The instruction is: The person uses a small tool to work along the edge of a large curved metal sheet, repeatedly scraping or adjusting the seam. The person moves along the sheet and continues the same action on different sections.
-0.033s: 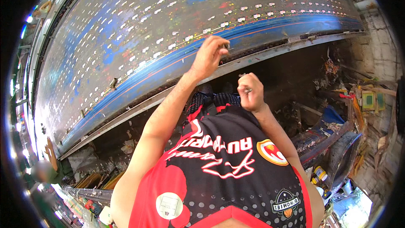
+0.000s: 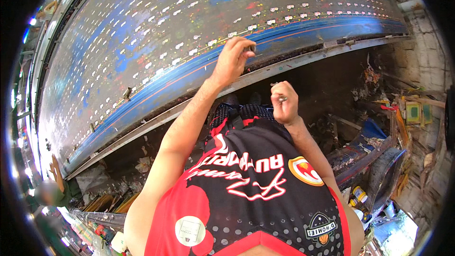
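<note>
My left hand [image 2: 232,61] is raised at the near blue band of the long printing table [image 2: 156,23], which has rows of small white printed shapes. It is closed on a small dark object [image 2: 252,48], mostly hidden by my fingers; whether it touches the table is unclear. Lower and to the right, beside the metal rail [image 2: 289,62], my right hand [image 2: 285,102] grips a small metallic object [image 2: 283,98] that I cannot identify. A short metal cylinder [image 2: 127,92] rests on the table's blue band further left.
A co-worker's hand [image 2: 56,170] shows at the table's far left end, above a sleeve [image 2: 66,194]. Below the rail is a dark gap. At the right lie a curved blue-edged piece [image 2: 388,170], yellow containers [image 2: 360,194] and scrap wood [image 2: 417,99] beside a brick wall [image 2: 424,42].
My left hand has moved slightly left. My right hand has shifted a little to the right, still closed around its object.
</note>
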A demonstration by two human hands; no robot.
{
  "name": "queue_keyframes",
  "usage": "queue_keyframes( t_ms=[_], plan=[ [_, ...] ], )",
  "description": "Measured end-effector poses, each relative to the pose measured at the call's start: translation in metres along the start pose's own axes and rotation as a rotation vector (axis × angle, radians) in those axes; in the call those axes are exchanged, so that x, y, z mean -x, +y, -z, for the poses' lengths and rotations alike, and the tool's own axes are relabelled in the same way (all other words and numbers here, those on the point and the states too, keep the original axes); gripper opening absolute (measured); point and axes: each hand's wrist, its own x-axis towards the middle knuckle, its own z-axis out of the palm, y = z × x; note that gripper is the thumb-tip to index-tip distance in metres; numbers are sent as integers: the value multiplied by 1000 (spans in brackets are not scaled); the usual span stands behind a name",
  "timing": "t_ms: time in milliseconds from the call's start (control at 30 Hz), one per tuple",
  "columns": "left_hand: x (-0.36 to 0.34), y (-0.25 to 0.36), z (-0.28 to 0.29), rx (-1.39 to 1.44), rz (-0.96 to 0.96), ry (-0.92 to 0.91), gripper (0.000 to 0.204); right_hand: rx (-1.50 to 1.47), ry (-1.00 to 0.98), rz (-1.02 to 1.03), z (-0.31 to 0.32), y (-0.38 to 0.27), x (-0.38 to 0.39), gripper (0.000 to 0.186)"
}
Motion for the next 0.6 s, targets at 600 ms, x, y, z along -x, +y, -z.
queue_keyframes(
  t_ms=[600],
  plan=[
    [-8, -26, -27, -476, 200, 161, 24, -978, 892, -541, 133, 114, -24, 43]
  ],
)
